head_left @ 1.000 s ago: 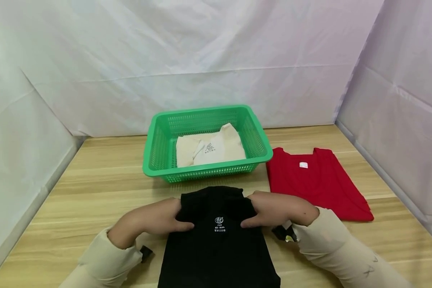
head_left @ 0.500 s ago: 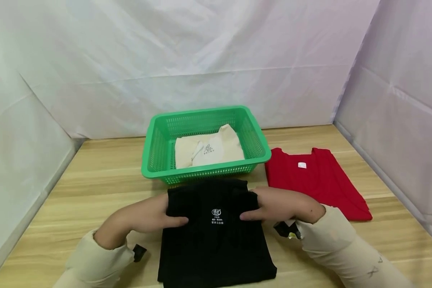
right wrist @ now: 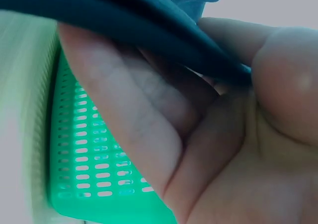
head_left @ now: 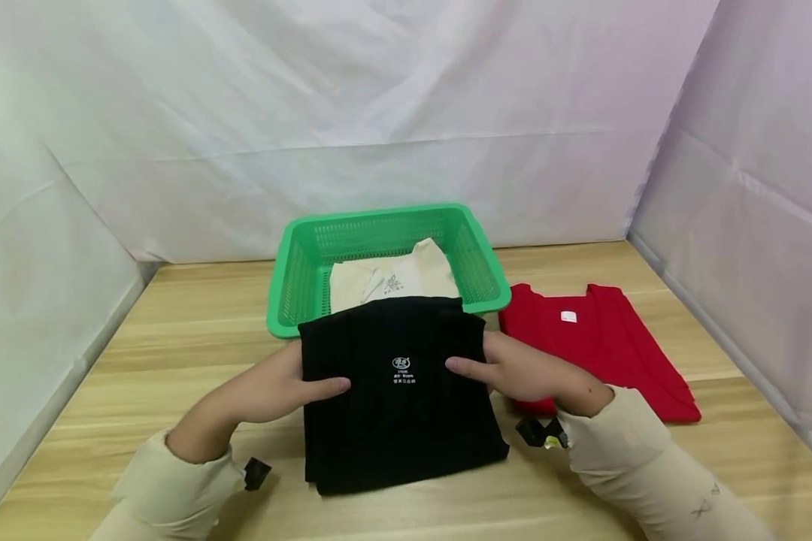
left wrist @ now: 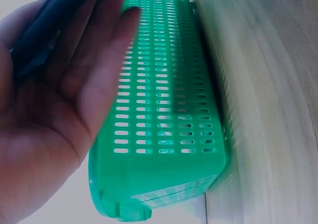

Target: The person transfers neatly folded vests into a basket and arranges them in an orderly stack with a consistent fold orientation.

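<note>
A folded black shirt (head_left: 399,421) with a small white print near its neckline is held up between both hands, its far edge overlapping the front rim of the green basket (head_left: 280,300) in the head view. My left hand (head_left: 274,387) grips its left side, thumb on top and fingers underneath. On the opposite side my right hand (head_left: 524,366) holds it the same way. Both wrist views show the dark cloth between thumb and fingers, with the basket's slotted wall (left wrist: 164,85) close by. Inside the basket lies a folded cream garment (head_left: 419,274), partly hidden by the black shirt.
To the right of the basket a folded red shirt (head_left: 609,346) with a white label lies on the wooden table (head_left: 176,330). White cloth walls (head_left: 379,98) enclose the table at the back and on both sides.
Both hands have lifted the black shirt and carried it forward, away from the body, until it overlaps the basket's front rim. The basket and red shirt stay in place.
</note>
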`<state>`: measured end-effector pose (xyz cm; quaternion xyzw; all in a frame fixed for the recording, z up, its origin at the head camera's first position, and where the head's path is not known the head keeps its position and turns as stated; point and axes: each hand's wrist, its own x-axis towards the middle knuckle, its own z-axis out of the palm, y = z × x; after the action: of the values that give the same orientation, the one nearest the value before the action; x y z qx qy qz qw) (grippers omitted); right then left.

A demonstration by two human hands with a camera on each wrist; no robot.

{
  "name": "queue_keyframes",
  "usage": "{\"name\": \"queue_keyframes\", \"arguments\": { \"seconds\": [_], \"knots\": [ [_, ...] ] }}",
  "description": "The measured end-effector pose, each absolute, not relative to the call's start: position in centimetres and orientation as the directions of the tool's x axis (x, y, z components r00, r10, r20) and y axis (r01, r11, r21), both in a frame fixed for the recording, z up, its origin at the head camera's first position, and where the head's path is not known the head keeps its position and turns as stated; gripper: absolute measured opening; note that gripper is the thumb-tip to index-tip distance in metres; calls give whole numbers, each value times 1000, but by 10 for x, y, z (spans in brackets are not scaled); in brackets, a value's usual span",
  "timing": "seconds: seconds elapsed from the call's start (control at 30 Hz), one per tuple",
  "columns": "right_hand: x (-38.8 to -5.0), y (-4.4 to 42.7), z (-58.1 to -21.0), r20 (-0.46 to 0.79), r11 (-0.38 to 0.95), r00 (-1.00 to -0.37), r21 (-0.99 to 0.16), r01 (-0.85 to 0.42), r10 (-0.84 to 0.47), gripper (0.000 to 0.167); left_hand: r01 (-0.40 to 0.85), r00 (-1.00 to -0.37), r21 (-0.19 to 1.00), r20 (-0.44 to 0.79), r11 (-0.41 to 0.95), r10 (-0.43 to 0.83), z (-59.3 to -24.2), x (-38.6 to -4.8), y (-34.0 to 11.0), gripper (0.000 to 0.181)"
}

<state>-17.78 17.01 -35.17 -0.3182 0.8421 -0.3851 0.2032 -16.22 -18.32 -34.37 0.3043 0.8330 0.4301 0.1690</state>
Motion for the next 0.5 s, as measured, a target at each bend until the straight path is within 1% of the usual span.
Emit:
{"name": "queue_keyframes", "arguments": {
  "seconds": [0.03, 0.1, 0.23, 0.27, 0.33, 0.4, 0.5],
  "knots": [
    [-177, 171, -351, -87, 503, -727, -776, -380, -682, 30, 363, -762, 818, -16, 447, 647, -342, -163, -183, 62],
    [-178, 170, -350, -63, 515, -756, -768, -380, -652, 34, 354, -779, 810, -21, 467, 627, -340, -163, -183, 59],
    [-181, 168, -345, -9, 517, -802, -768, -377, -598, 38, 336, -826, 779, -26, 529, 563, -332, -165, -183, 47],
    [-183, 166, -344, 7, 506, -809, -776, -375, -588, 33, 334, -837, 770, -23, 544, 547, -330, -167, -183, 43],
    [-186, 165, -341, 39, 484, -823, -793, -371, -567, 39, 345, -852, 753, 0, 560, 524, -325, -170, -183, 40],
    [-190, 163, -337, 73, 469, -845, -805, -364, -531, 44, 356, -864, 743, 31, 567, 502, -321, -174, -182, 39],
    [-197, 161, -332, 103, 445, -871, -827, -343, -480, 49, 375, -871, 747, 81, 549, 485, -316, -179, -183, 45]
  ]
}}
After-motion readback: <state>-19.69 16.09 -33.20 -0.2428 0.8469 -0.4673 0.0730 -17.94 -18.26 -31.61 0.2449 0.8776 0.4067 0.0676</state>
